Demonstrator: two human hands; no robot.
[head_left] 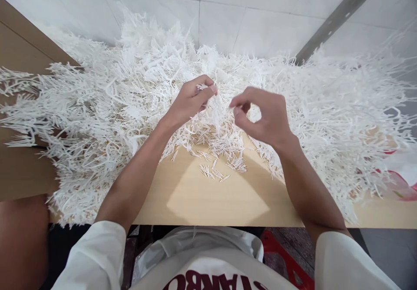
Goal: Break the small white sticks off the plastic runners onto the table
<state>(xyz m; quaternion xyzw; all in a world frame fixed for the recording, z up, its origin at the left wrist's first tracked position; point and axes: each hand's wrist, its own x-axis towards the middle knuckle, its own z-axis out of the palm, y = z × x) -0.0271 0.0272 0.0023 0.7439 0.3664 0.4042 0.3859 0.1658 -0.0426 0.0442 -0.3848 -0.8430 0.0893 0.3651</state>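
Observation:
My left hand [192, 99] is closed, with thumb and forefinger pinched on a white branched plastic strand [214, 112] that hangs down from the fingertips. To its right and a little apart, my right hand [265, 114] has its thumb and fingers curled together in a pinch. Whatever is between those fingertips, if anything, is too small to make out. Both hands are above a heap of white branched plastic strands [107, 103]. Below them, short white sticks [224, 146] lie loose on the light wooden table [208, 199].
The heap spreads across the table's back and both sides. A tiled wall [221, 25] and a slanting metal bar [339, 16] are behind it. Brown board [29, 42] stands at left. A clear and red plastic bag [397, 177] lies at right. Another person's limb [22, 238] shows lower left.

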